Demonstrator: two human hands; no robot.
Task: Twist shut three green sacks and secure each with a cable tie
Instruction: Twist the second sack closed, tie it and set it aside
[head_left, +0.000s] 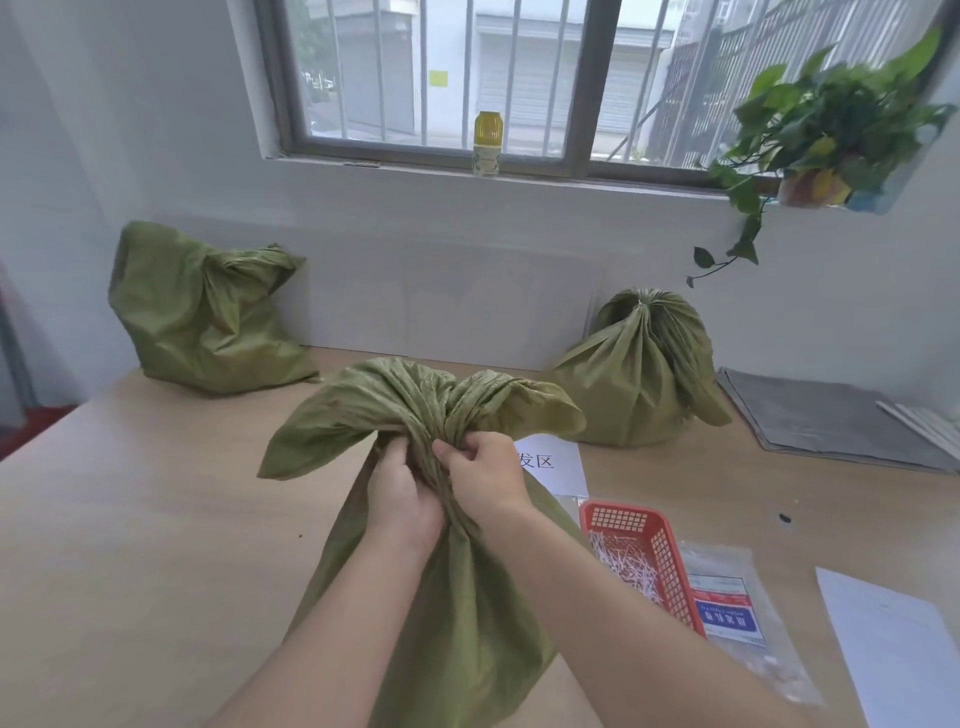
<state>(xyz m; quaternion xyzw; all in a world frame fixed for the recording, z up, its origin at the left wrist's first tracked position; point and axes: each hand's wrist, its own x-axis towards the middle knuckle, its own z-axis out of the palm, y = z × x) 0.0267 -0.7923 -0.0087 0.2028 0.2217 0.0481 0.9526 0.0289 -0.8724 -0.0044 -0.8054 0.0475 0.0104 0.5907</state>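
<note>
A green sack (457, 597) stands on the wooden table (130, 519) right in front of me. My left hand (402, 499) and my right hand (485, 475) both grip its gathered neck, and the loose mouth flares out above my fingers. A second green sack (202, 312) slumps at the back left against the wall, its top bunched. A third green sack (639, 379) sits at the back right with its neck cinched tight. White cable ties lie in a red basket (660, 551) to the right of my right forearm.
A clear plastic packet (727, 608) with a blue label lies beside the basket. White paper sheets (893, 654) lie at the right, and grey folded cloth (815, 415) at the far right. A yellow bottle (487, 143) and a potted plant (821, 130) stand on the windowsill.
</note>
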